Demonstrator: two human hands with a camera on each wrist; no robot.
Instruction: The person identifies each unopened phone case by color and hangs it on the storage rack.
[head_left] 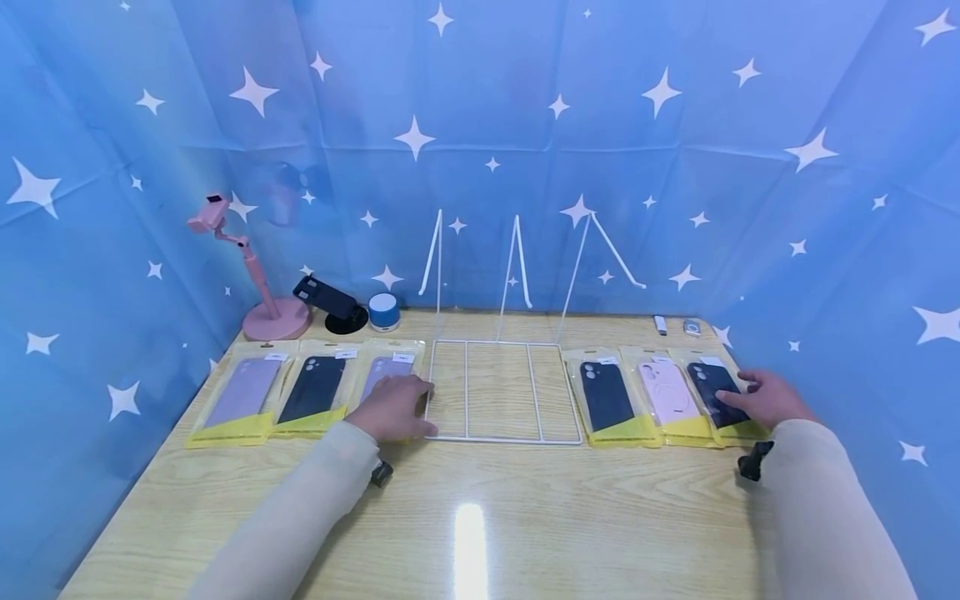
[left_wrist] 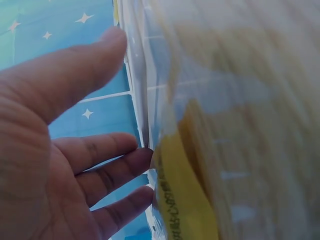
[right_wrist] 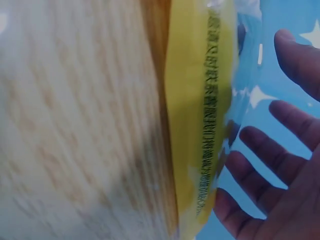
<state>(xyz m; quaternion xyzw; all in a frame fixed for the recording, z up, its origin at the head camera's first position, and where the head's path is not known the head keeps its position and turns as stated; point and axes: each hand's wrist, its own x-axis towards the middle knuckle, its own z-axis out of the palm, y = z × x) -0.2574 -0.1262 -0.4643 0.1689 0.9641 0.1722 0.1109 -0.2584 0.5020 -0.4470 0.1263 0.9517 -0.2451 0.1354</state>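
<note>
My left hand (head_left: pixel 393 408) is over the lower part of a bagged purple phone case (head_left: pixel 378 371), beside the white wire rack (head_left: pixel 506 439). In the left wrist view its fingers are spread, the fingertips right at the edge of the clear bag with a yellow strip (left_wrist: pixel 185 195). At the far right, my right hand (head_left: pixel 772 400) reaches over a bagged dark phone case (head_left: pixel 708 379), thumb across its front. The right wrist view shows that hand (right_wrist: pixel 285 200) with loosely spread fingers along the bag's yellow edge (right_wrist: pixel 195 125).
More bagged cases lie flat: purple (head_left: pixel 240 396) and black (head_left: pixel 309 392) at left, black (head_left: pixel 606 396) and pink (head_left: pixel 666 392) nearer the right hand. Behind stand a pink phone stand (head_left: pixel 276 319), a black holder (head_left: pixel 330 300) and a blue speaker (head_left: pixel 384 312). White rack prongs (head_left: pixel 519 258) rise at the back.
</note>
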